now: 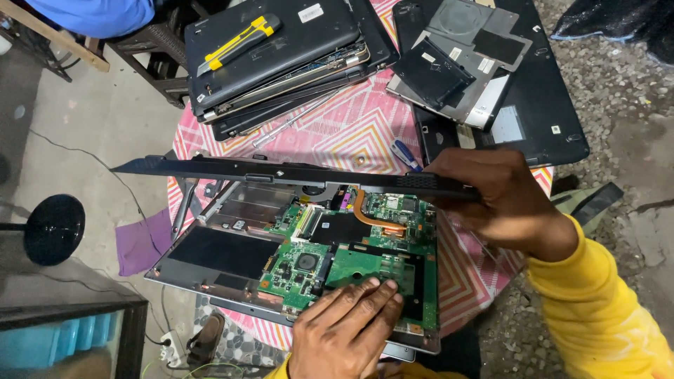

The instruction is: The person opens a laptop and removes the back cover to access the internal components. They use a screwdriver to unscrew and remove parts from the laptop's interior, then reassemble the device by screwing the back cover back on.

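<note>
An opened laptop base (pixel 210 284) lies on a round table with a pink patterned cloth (pixel 351 130). Its green motherboard (pixel 302 270) and a copper heat pipe (pixel 368 214) are exposed. My right hand (pixel 491 196) grips the right end of a black top cover panel (pixel 267 172), held tilted above the base. My left hand (pixel 344 330) presses flat on the near part of the motherboard, fingers together.
A stack of closed laptops (pixel 281 60) with a yellow-and-black utility knife (pixel 239 42) sits at the back. More laptop parts (pixel 484 70) lie at the back right. A screwdriver with a blue handle (pixel 404 154) rests on the cloth. A black stool (pixel 53 228) stands at left.
</note>
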